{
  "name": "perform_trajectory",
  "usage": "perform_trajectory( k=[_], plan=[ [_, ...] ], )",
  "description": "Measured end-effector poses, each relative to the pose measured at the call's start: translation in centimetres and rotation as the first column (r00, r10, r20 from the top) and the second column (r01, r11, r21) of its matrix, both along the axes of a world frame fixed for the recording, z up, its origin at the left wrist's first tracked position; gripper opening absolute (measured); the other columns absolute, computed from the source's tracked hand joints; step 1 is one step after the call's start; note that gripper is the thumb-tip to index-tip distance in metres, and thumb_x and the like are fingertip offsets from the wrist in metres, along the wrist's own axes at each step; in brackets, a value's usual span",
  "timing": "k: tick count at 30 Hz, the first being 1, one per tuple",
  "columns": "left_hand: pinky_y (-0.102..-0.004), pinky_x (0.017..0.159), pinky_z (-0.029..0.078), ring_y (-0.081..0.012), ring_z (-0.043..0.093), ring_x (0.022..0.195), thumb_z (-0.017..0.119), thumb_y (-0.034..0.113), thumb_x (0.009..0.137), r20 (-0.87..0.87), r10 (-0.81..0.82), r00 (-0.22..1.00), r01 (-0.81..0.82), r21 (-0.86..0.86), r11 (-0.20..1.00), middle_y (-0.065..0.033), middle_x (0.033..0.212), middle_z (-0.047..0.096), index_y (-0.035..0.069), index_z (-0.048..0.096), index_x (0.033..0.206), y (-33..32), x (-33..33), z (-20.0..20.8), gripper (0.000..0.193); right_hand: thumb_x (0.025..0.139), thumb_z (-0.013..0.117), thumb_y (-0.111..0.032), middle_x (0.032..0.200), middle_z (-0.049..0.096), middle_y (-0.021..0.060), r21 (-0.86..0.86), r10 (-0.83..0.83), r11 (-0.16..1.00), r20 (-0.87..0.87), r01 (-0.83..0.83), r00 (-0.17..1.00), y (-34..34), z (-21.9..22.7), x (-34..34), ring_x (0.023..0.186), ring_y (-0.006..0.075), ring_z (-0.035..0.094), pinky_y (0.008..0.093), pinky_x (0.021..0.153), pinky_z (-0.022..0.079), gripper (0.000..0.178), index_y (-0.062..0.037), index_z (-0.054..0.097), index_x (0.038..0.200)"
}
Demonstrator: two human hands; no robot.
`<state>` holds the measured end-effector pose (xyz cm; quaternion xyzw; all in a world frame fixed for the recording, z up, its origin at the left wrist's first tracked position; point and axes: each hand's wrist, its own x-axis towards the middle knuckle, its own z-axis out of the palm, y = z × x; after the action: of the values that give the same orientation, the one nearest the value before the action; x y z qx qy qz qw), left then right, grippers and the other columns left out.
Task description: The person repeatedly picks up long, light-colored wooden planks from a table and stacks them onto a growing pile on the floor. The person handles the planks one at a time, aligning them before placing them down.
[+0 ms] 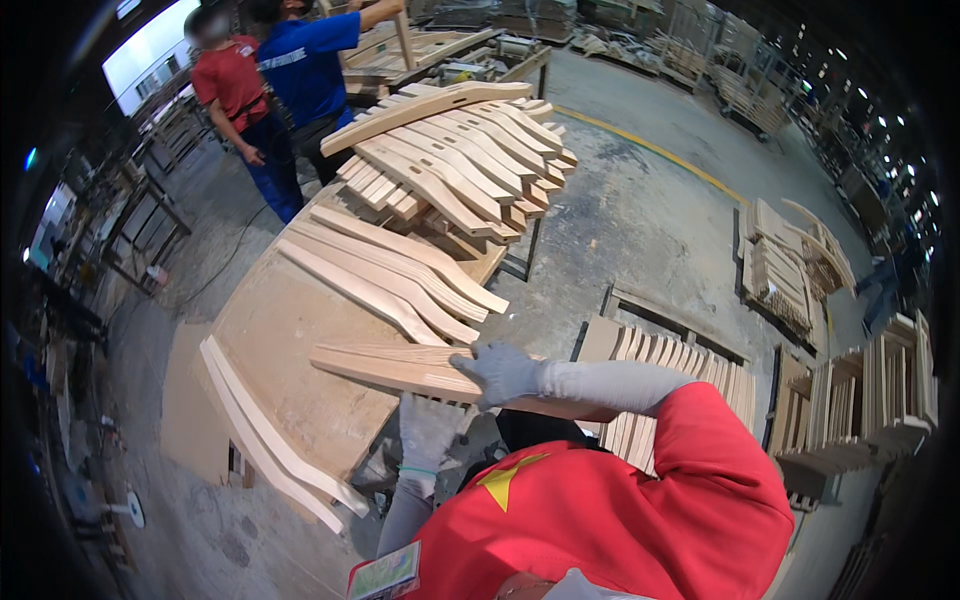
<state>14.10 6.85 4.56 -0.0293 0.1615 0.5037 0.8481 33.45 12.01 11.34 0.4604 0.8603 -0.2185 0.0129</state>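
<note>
A bundle of pale, shaped wooden pieces [395, 368] lies at the near edge of the worktable [300, 395], its near end sticking out toward me. My right hand [497, 373], in a grey glove, is closed over that near end from above. Just below, my left hand [430, 432], also gloved, meets the lower edge of the bundle, its fingertips partly hidden under the wood. Beyond them lies a row of curved wooden pieces [385, 275] side by side. Two long curved pieces [275, 440] rest along the left side of the table.
A tall stack of slotted curved wooden parts [440, 165] stands at the far end. Two people, in a red shirt [228, 85] and a blue shirt [305, 60], are beyond the table. To my right, rows of wooden parts [690, 375] sit on a pallet, with more stacks [780, 265] beyond.
</note>
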Motion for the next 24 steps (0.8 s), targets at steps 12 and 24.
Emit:
perform_trajectory(
  k=[12,24],
  plan=[
    [-0.0535,0.105,0.03,-0.0346,0.033,0.131,0.057,0.051,0.083,-0.061,0.092,0.994,-0.083,0.137,0.987,-0.0172,0.143,0.033,0.008,0.029,0.141,5.9,4.8,2.8,0.077,0.062,0.072,-0.042,0.115,0.047,0.0226,0.022,0.115,0.993,-0.063,-0.114,0.991,1.7,5.3,10.6,0.102,0.0394,0.05,0.0453,0.088,0.041,0.09,-0.0177,0.035,0.141],
    [-0.056,0.108,0.024,-0.0364,0.031,0.131,0.042,0.045,0.094,-0.132,0.453,0.882,-0.384,0.359,0.851,-0.0134,0.143,0.033,0.013,0.032,0.14,23.6,7.0,9.9,0.057,0.066,0.068,-0.043,0.111,0.047,0.0242,0.327,0.279,0.915,-0.09,-0.236,0.956,26.2,10.6,17.1,0.095,0.0402,0.052,0.0455,0.084,0.042,0.083,-0.0121,0.039,0.137]
  ],
)
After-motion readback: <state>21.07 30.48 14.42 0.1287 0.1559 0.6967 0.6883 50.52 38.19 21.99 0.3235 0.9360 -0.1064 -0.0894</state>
